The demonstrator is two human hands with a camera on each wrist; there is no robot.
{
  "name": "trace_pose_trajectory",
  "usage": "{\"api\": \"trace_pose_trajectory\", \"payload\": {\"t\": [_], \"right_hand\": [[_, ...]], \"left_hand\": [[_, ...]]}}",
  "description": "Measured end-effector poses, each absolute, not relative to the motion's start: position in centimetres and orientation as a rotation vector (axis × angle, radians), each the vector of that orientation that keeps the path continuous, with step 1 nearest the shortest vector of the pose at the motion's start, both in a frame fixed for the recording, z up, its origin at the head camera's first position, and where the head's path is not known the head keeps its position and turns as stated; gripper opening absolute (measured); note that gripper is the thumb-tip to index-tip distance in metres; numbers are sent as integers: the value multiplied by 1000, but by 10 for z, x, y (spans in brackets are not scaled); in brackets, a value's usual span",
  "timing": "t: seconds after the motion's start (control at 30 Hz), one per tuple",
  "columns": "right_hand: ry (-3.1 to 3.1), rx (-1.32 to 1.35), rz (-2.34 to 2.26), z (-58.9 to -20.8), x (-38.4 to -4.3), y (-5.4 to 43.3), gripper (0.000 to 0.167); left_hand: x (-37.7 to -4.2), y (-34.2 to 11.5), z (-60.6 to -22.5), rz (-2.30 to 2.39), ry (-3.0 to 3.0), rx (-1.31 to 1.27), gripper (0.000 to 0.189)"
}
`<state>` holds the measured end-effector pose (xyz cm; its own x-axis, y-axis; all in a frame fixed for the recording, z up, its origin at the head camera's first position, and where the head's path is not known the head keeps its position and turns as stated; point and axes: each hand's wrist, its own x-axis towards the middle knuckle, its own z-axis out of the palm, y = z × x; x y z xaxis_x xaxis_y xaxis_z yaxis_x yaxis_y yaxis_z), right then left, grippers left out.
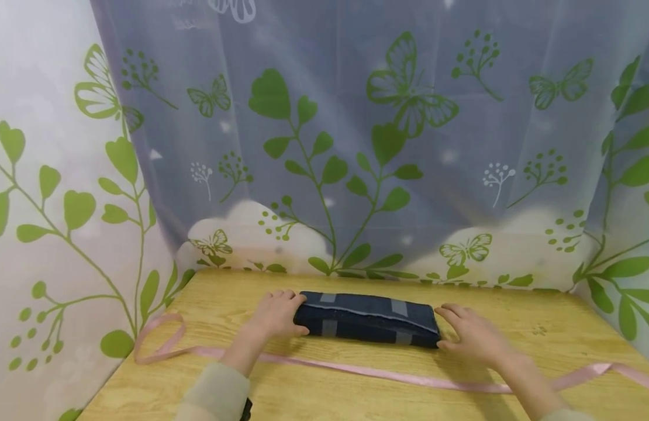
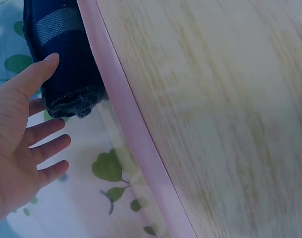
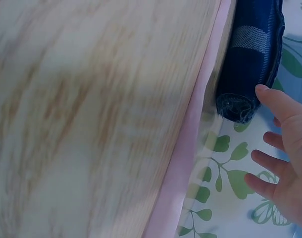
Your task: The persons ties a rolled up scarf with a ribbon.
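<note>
A dark navy cloth rolled into a long bundle point(image 1: 366, 328), with pale grey stripes across it, lies on the wooden table. At its left end is my left hand point(image 1: 276, 316); in the left wrist view the thumb point(image 2: 44, 69) touches the roll's side while the other fingers spread out beyond the frayed end. My right hand point(image 1: 474, 334) is at the opposite end, its thumb point(image 3: 270, 96) at the roll's edge and the remaining fingers extended apart. A pink ribbon point(image 1: 366, 372) stretches across the table in front of the roll.
The wooden tabletop point(image 1: 314, 397) meets a grey-blue curtain point(image 1: 324, 175) with green leaves and butterflies at the back. Similar printed fabric point(image 1: 51, 175) hangs on the left side. The ribbon's left end forms a loop point(image 1: 158, 336).
</note>
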<state>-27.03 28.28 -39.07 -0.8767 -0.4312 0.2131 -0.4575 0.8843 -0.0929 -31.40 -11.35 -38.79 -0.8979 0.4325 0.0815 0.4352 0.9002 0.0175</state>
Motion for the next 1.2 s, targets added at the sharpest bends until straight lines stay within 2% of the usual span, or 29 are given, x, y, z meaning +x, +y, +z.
{"api": "trace_pose_trajectory", "payload": {"t": [0.33, 0.8, 1.2], "right_hand": [[-2891, 709, 134, -400, -275, 277, 76], [-2930, 774, 131, -405, -277, 270, 76], [-2916, 808, -4, -403, -283, 266, 74]], "left_hand": [[-311, -109, -395, 26, -2999, -634, 75], [-312, -103, -396, 158, -3016, -660, 71], [-315, -94, -394, 487, -2909, -744, 65]]}}
